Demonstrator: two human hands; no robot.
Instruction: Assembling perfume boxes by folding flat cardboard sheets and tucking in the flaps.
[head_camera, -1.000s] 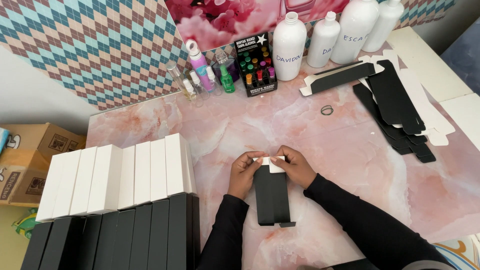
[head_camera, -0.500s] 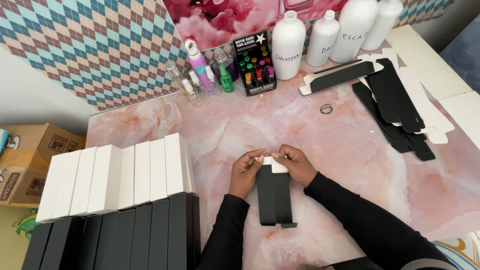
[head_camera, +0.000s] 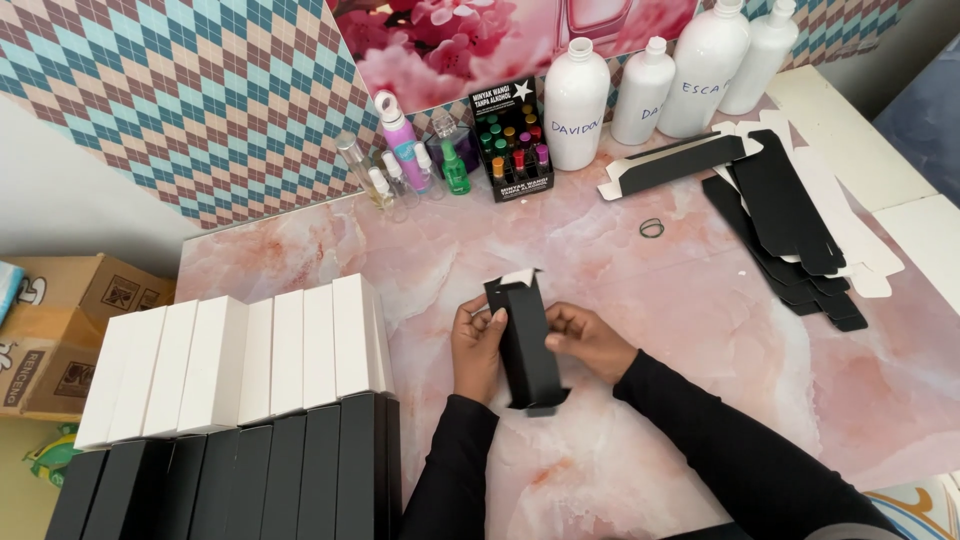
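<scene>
Black cardboard takes shape as a tall, narrow carton (head_camera: 524, 340) held just above the pink marbled tabletop (head_camera: 700, 330), near its front edge, by a person in long dark sleeves. The left hand (head_camera: 477, 347) wraps its fingers (head_camera: 472, 318) closed around the carton's left wall, while the right hand (head_camera: 588, 338) presses its fingers (head_camera: 556, 322) shut against the right wall; the box stands tilted slightly, its top flaps (head_camera: 512, 279) open and showing a white inner face, its lower end close to the tabletop. To the left sits a row of finished white boxes (head_camera: 240, 365), packed side by side, with a row of black boxes (head_camera: 240, 485) lined up in front of them at the near edge. At the far right, a stack of flat, unfolded black carton blanks (head_camera: 790, 225) lies fanned out, with one partly opened blank (head_camera: 675, 165) beside it and a small dark rubber band (head_camera: 651, 228) on the bare marble nearby. Along the back stand four white plastic bottles (head_camera: 640, 90), a black display box of small coloured vials (head_camera: 512, 140) and a cluster of small spray bottles (head_camera: 410, 160), before a diamond-patterned wall panel (head_camera: 190, 90). Brown cardboard boxes (head_camera: 60, 320) rest beyond the tabletop's left edge.
</scene>
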